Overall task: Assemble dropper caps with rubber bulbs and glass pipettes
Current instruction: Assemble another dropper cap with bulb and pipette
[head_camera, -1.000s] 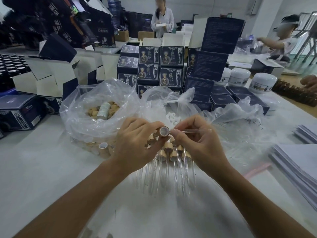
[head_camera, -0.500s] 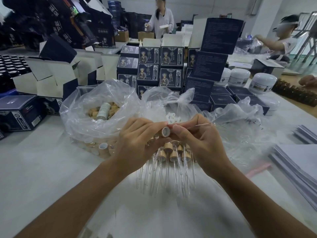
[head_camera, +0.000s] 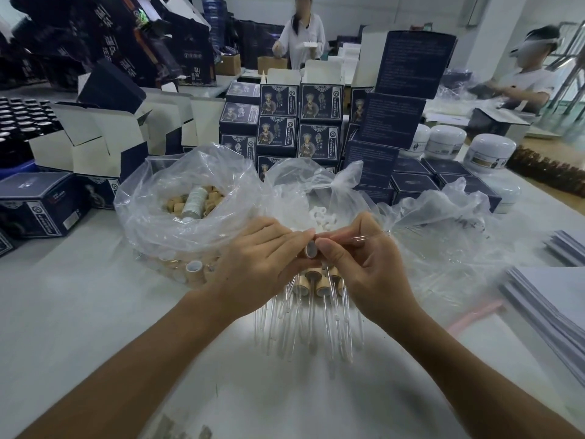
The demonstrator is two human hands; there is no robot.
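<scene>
My left hand (head_camera: pixel 259 261) grips a tan dropper cap (head_camera: pixel 311 249) with its open end turned toward my right hand. My right hand (head_camera: pixel 364 264) pinches a clear glass pipette (head_camera: pixel 364 238) that points right, its near end at the cap's mouth. Below my hands lies a pile of finished droppers (head_camera: pixel 316 299), tan caps up and glass tubes toward me. A clear bag of tan caps (head_camera: pixel 190 204) sits to the left. A clear bag of white rubber bulbs (head_camera: pixel 319 213) is behind my hands. Loose pipettes lie in a plastic bag (head_camera: pixel 443 248) to the right.
Dark blue product boxes (head_camera: pixel 300 122) are stacked behind the bags, open cartons (head_camera: pixel 95 137) at the left, white jars (head_camera: pixel 490 150) at the right. Stacks of paper leaflets (head_camera: pixel 544 299) lie at the right edge. Two people work at the far tables.
My hands have come a little closer together, and the pipette's end has moved up against the cap's opening. The pile and bags have not moved.
</scene>
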